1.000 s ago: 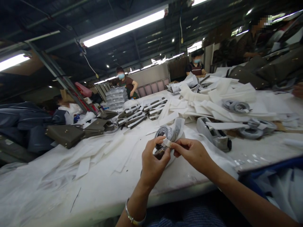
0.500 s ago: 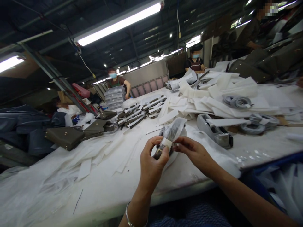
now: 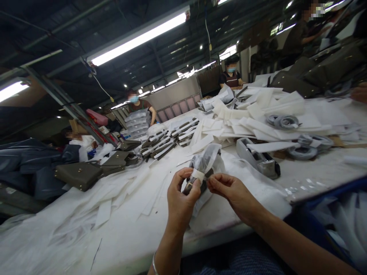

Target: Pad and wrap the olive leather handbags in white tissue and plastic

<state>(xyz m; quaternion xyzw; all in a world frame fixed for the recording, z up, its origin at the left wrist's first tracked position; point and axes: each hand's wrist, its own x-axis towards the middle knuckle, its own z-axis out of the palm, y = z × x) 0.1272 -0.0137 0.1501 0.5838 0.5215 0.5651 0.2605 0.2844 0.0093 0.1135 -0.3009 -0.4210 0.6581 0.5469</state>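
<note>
My left hand (image 3: 180, 198) is closed around a rolled dark strap (image 3: 187, 187) with a small gold-coloured buckle, holding it above the table. A white band (image 3: 197, 174) goes round the strap, and translucent wrapping (image 3: 205, 158) sticks out above and behind it. The left thumb presses on the near side, by the band. My right hand (image 3: 231, 191) is just right of the bundle, thumb and forefinger pinched together close to its edge. Whatever lies between those fingertips is too small to make out.
A grey plastic-wrapped piece (image 3: 258, 158) lies right of my hands, near wrapped coils (image 3: 304, 152). Beyond are piled white sheets (image 3: 252, 124) and stacked dark strips (image 3: 160, 142). Dark bags (image 3: 82, 173) lie left. A blue-lined bin (image 3: 341, 214) stands at right. Co-workers stand farther back.
My right fingertips have shifted slightly down along the bundle's edge, away from the white band. The left hand keeps its hold on the strap. The whole view has turned slightly.
</note>
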